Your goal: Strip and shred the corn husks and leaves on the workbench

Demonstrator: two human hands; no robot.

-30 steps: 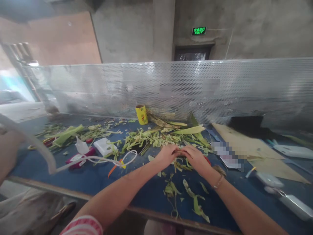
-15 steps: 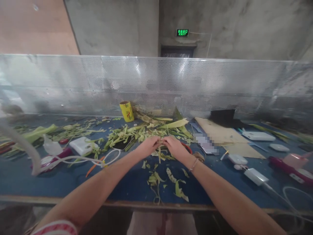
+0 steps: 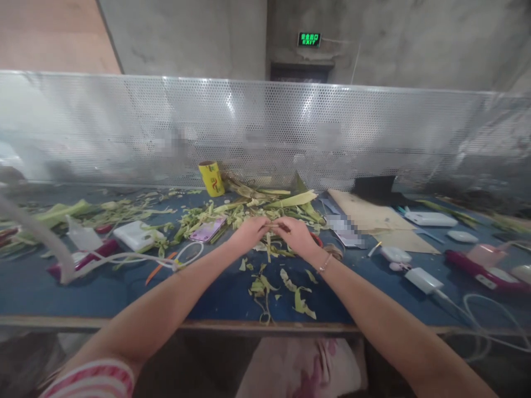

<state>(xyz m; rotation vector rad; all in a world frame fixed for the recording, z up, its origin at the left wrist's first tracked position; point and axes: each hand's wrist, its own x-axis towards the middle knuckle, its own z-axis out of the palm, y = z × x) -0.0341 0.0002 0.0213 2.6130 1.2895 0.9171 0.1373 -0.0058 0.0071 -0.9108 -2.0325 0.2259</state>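
Note:
My left hand [image 3: 251, 232] and my right hand [image 3: 295, 235] meet over the middle of the table, fingertips pinched close together. A thin pale plant stem [image 3: 271, 225] runs between them, gripped from both sides; its ends are hidden in the fingers. Just behind the hands lies a pile of green plant pieces [image 3: 249, 210], with a long pale leaf [image 3: 296, 199] on it. Torn leaf scraps [image 3: 261, 284] are scattered on the blue tabletop in front of the hands. A phone with a lit purple screen [image 3: 207, 229] lies left of my left hand.
A yellow cardboard roll [image 3: 211, 178] stands at the back by the perforated metal screen [image 3: 232, 121]. To the left are a white box [image 3: 139, 236] and a looped white cable [image 3: 124, 258]. Cardboard sheets [image 3: 369, 213], a white charger [image 3: 423, 280] and a maroon device [image 3: 481, 271] lie at right.
The phone's screen has turned from dark to lit purple. The view has tilted down slightly. Both hands stay together over the same spot, the fingers a little shifted on the stem.

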